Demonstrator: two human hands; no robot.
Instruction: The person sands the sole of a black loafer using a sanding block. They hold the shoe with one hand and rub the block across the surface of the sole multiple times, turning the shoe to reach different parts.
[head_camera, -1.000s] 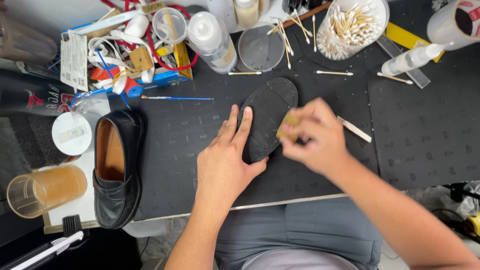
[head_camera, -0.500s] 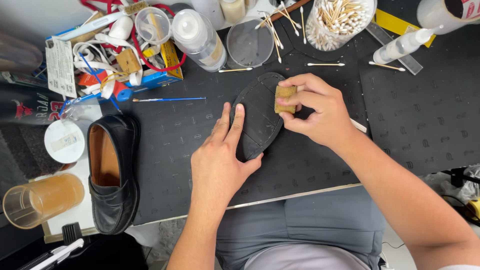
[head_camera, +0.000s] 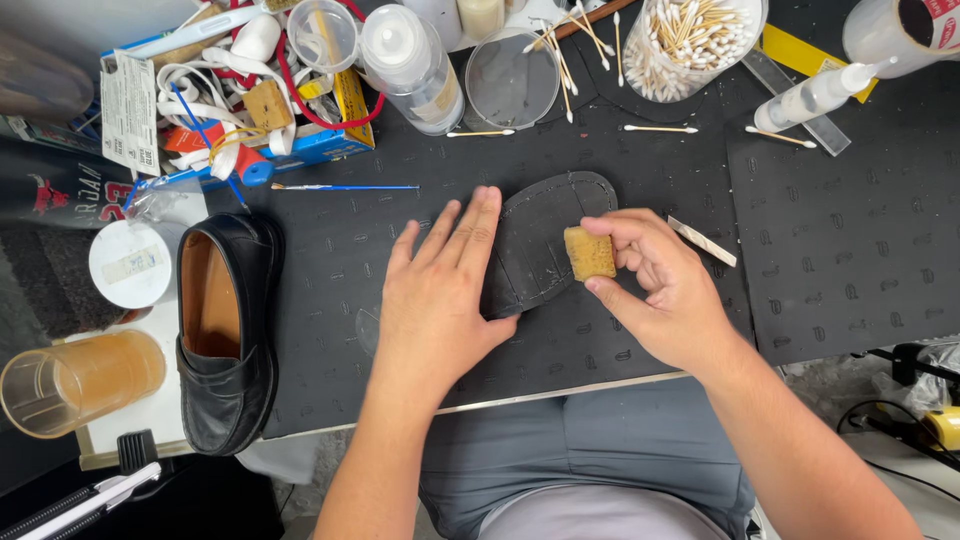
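A black shoe sole (head_camera: 545, 232) lies flat on the dark rubber mat (head_camera: 830, 240) in the middle of the bench. My left hand (head_camera: 440, 295) rests palm down on its near left part, fingers spread and pointing away. My right hand (head_camera: 665, 290) pinches a small tan sponge-like block (head_camera: 589, 253) between thumb and fingers, held against the sole's right side. A black leather loafer (head_camera: 225, 335) stands at the left, apart from both hands.
A jar of cotton swabs (head_camera: 690, 40), a white squeeze bottle (head_camera: 815, 95), a clear plastic bottle (head_camera: 410, 65) and a cluttered box (head_camera: 250, 100) line the far edge. A thin brush (head_camera: 345, 187) and loose swabs lie on the mat. A cup of amber liquid (head_camera: 70, 380) stands at left.
My right hand has moved the tan block up along the sole and then to its right side. My left hand has stayed pressed on the sole.
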